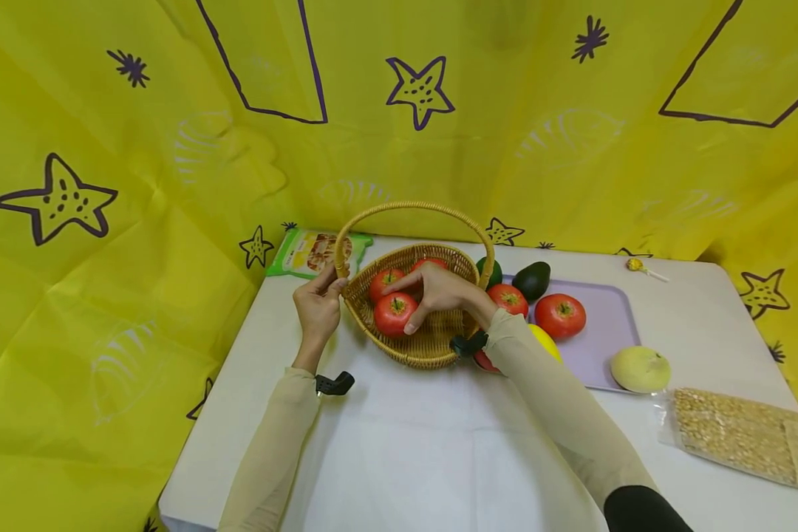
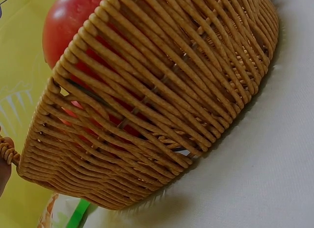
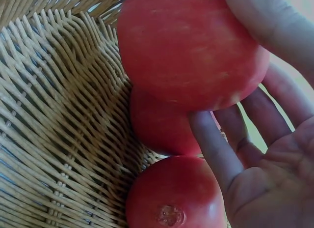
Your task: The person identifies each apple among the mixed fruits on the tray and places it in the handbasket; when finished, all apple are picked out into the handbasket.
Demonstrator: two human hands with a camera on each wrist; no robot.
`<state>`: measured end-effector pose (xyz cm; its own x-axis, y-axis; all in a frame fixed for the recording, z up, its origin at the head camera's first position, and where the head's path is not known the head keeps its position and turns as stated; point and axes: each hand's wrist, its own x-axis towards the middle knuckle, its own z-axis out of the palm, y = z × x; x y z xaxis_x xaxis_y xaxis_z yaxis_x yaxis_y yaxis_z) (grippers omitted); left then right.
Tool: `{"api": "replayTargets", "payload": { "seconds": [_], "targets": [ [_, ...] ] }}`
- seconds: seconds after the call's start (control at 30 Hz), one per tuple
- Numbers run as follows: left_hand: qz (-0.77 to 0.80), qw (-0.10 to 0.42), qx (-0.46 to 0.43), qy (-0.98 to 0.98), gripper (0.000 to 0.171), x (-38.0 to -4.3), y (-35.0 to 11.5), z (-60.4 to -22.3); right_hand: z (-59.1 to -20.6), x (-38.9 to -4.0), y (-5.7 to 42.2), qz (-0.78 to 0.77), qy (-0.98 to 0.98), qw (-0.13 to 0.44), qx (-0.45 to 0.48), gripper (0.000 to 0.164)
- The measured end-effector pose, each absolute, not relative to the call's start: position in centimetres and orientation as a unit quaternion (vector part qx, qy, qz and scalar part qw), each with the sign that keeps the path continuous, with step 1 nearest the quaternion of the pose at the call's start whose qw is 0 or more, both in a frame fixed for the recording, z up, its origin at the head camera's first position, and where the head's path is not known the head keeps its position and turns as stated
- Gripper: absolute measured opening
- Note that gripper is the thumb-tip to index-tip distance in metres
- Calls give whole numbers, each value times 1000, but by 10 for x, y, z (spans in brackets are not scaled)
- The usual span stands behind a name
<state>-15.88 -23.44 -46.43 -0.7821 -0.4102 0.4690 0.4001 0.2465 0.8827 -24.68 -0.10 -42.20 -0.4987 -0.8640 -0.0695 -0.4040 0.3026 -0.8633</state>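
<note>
A woven wicker basket (image 1: 432, 353) with a tall arched handle (image 1: 417, 206) stands on the white table. My left hand (image 1: 318, 312) pinches the left foot of that handle; in the left wrist view the basket's side wall (image 2: 162, 85) covers most of the picture. Inside the basket, my right hand (image 1: 444, 287) grips a red apple (image 1: 395, 315) between thumb and fingers. Beyond it are two more red apples, one (image 1: 384, 282) beside the held one and another (image 1: 431, 261) towards the back. The right wrist view shows the held apple (image 3: 189, 48) above the other two.
Right of the basket, a lilac tray (image 1: 605, 318) bears a red apple (image 1: 560, 316) and a pale round fruit (image 1: 640, 369). Avocados (image 1: 532, 281) and a yellow fruit (image 1: 547, 343) lie nearby, partly hidden. A grain bag (image 1: 734, 432), lollipop (image 1: 635, 264) and green packet (image 1: 302, 251) lie around.
</note>
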Motion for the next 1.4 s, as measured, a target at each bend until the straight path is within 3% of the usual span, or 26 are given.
{"api": "replayTargets", "payload": {
  "seconds": [0.23, 1.4],
  "targets": [
    [-606, 325, -9, -726, 34, -145, -226, -439, -422, -247, -3, -403, 760, 286, -421, 74],
    [-606, 325, -1, -726, 34, -146, -225, -441, -425, -251, -9, -311, 790, 296, -438, 72]
  ]
}}
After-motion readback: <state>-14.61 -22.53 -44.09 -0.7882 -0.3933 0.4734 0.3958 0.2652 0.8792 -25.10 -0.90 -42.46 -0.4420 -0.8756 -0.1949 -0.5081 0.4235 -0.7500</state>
